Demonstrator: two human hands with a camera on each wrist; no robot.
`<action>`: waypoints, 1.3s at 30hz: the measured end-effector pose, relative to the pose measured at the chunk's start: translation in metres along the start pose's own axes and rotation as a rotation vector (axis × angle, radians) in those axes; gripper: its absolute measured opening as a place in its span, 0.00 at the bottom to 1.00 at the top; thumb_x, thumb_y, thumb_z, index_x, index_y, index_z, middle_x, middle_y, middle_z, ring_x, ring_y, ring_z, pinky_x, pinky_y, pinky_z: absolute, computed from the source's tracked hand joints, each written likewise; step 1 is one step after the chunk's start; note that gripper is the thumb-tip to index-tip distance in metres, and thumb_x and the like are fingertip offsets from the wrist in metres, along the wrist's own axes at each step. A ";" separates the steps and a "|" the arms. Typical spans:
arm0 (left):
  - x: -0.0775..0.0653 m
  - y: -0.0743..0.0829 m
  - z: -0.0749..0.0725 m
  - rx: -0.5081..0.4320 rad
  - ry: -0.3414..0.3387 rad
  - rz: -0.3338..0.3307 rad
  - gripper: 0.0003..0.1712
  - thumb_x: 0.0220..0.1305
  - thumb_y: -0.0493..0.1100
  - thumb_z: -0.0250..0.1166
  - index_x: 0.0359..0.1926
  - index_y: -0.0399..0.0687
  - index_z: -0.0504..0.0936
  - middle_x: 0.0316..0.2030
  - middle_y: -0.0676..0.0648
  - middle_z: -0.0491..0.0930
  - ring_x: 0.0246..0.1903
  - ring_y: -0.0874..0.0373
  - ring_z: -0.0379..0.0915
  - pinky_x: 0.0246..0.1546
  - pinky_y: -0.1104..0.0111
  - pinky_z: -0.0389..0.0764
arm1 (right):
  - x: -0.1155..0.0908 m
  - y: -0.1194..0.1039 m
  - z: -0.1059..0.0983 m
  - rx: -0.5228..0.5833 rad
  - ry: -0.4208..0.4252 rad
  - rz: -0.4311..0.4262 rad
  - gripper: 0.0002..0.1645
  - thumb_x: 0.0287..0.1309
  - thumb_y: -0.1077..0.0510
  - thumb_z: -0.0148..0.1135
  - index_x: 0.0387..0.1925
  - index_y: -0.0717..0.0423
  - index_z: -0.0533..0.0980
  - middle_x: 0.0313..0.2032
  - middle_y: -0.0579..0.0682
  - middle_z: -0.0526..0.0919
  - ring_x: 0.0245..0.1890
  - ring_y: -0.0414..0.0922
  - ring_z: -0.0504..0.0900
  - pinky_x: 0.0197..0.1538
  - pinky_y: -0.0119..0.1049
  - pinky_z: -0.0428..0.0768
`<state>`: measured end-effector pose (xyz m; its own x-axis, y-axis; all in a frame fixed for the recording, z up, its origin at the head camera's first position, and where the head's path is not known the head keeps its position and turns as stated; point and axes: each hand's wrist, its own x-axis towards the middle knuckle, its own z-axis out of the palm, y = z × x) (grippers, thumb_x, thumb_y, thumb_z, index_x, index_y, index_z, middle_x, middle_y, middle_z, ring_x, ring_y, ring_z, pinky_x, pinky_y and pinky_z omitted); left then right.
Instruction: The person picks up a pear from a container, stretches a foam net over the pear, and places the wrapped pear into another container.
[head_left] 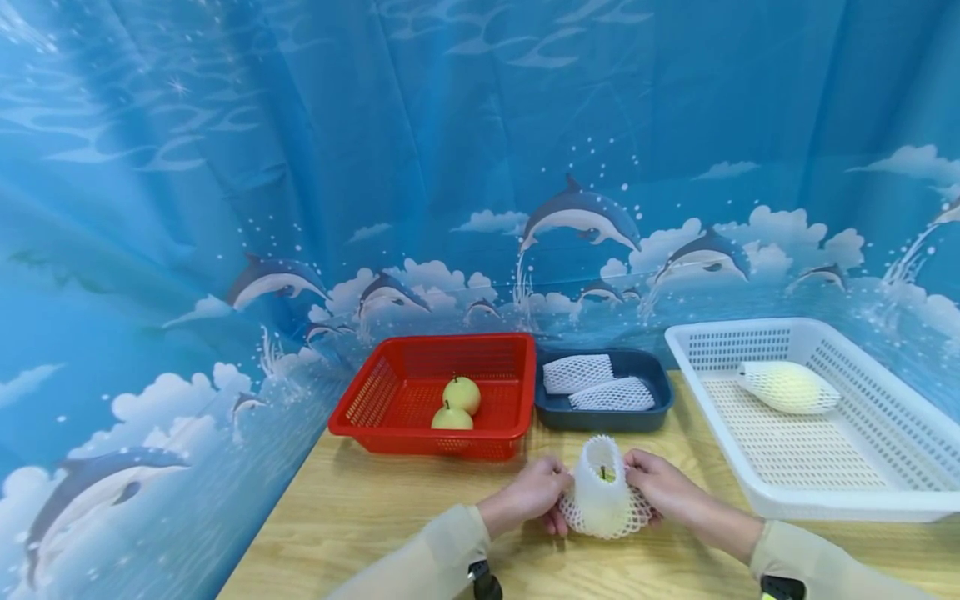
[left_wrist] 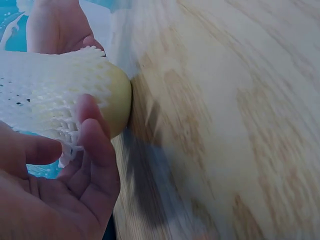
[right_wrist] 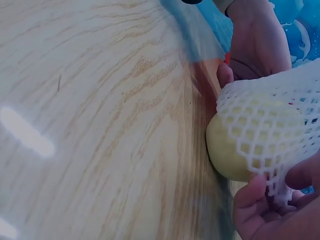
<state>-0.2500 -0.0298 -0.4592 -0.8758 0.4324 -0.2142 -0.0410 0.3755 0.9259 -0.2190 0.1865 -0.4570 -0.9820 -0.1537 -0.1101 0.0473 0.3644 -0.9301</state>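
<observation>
A round pale-yellow pear (right_wrist: 222, 145) stands on the wooden table with a white foam fruit net (head_left: 597, 483) pulled over it. Its stem shows through the net's open top in the head view, and its bare bottom shows below the net in both wrist views. On one side my left hand (head_left: 531, 492) pinches the net's lower rim between thumb and fingers. My right hand (head_left: 666, 486) pinches the rim on the opposite side. Two bare pears (head_left: 462, 395) lie in the red basket (head_left: 360, 408), and two flat foam nets (head_left: 611, 394) lie in the dark blue tray (head_left: 600, 421).
To the right stands a large white basket (head_left: 840, 502) holding one pear wrapped in a foam net (head_left: 791, 387). The red basket and blue tray stand side by side behind my hands. A blue dolphin-print curtain (head_left: 465, 167) hangs behind the table (head_left: 360, 517).
</observation>
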 end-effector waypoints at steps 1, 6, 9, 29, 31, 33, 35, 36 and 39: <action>0.000 0.000 0.000 0.010 0.000 0.004 0.07 0.72 0.38 0.51 0.34 0.43 0.69 0.12 0.44 0.74 0.08 0.60 0.71 0.09 0.72 0.70 | 0.000 0.001 0.000 0.003 -0.004 0.001 0.09 0.72 0.61 0.45 0.41 0.62 0.71 0.24 0.50 0.74 0.16 0.43 0.68 0.19 0.34 0.71; 0.000 0.000 0.000 0.062 0.004 0.030 0.06 0.71 0.36 0.50 0.34 0.43 0.69 0.12 0.43 0.74 0.09 0.60 0.71 0.09 0.71 0.71 | 0.002 0.005 -0.001 -0.023 0.012 -0.012 0.07 0.71 0.62 0.48 0.40 0.62 0.72 0.26 0.49 0.73 0.16 0.43 0.67 0.18 0.34 0.71; 0.002 -0.001 -0.001 0.098 0.011 0.044 0.06 0.71 0.36 0.50 0.34 0.44 0.69 0.13 0.43 0.75 0.10 0.59 0.71 0.10 0.69 0.73 | 0.003 0.007 -0.001 -0.071 0.044 -0.033 0.06 0.69 0.62 0.52 0.38 0.60 0.74 0.27 0.48 0.75 0.14 0.42 0.65 0.16 0.33 0.70; 0.009 -0.012 -0.006 0.501 0.159 0.310 0.14 0.54 0.33 0.64 0.43 0.49 0.80 0.36 0.54 0.74 0.33 0.67 0.69 0.38 0.73 0.73 | 0.005 0.024 -0.001 -0.006 -0.035 -0.070 0.12 0.54 0.72 0.53 0.42 0.66 0.72 0.24 0.52 0.75 0.20 0.47 0.77 0.19 0.40 0.80; 0.007 -0.011 -0.007 0.437 0.130 0.329 0.19 0.53 0.33 0.64 0.48 0.48 0.80 0.40 0.51 0.76 0.33 0.66 0.70 0.38 0.73 0.74 | 0.004 0.022 -0.001 -0.033 0.008 -0.066 0.16 0.52 0.72 0.55 0.45 0.64 0.73 0.28 0.52 0.75 0.20 0.47 0.77 0.18 0.40 0.79; 0.004 -0.010 -0.009 0.381 0.085 0.345 0.25 0.52 0.33 0.65 0.54 0.46 0.79 0.44 0.48 0.76 0.31 0.67 0.70 0.36 0.74 0.74 | 0.003 0.020 0.000 -0.060 0.053 -0.083 0.19 0.51 0.71 0.56 0.47 0.63 0.73 0.33 0.53 0.75 0.19 0.46 0.76 0.18 0.37 0.77; 0.000 -0.009 -0.010 0.341 0.032 0.365 0.31 0.51 0.34 0.67 0.59 0.46 0.76 0.49 0.45 0.75 0.29 0.68 0.71 0.34 0.75 0.76 | 0.001 0.018 0.000 -0.076 0.088 -0.120 0.21 0.51 0.72 0.57 0.50 0.62 0.74 0.37 0.53 0.74 0.19 0.44 0.75 0.17 0.35 0.76; -0.001 -0.009 -0.011 0.327 0.002 0.367 0.34 0.50 0.34 0.68 0.62 0.47 0.75 0.50 0.45 0.74 0.29 0.68 0.71 0.33 0.75 0.77 | -0.001 0.017 0.000 -0.082 0.094 -0.146 0.23 0.50 0.72 0.57 0.52 0.62 0.74 0.39 0.54 0.74 0.18 0.43 0.75 0.17 0.34 0.75; -0.004 -0.009 -0.011 0.302 -0.071 0.356 0.41 0.51 0.37 0.74 0.67 0.52 0.71 0.52 0.49 0.70 0.28 0.69 0.74 0.30 0.76 0.79 | -0.006 0.017 -0.001 -0.074 0.061 -0.226 0.29 0.51 0.73 0.59 0.58 0.64 0.72 0.42 0.56 0.75 0.21 0.40 0.75 0.19 0.33 0.76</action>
<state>-0.2513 -0.0444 -0.4632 -0.7746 0.6286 0.0697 0.4069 0.4109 0.8158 -0.2129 0.1948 -0.4714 -0.9753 -0.1841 0.1216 -0.1865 0.3934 -0.9002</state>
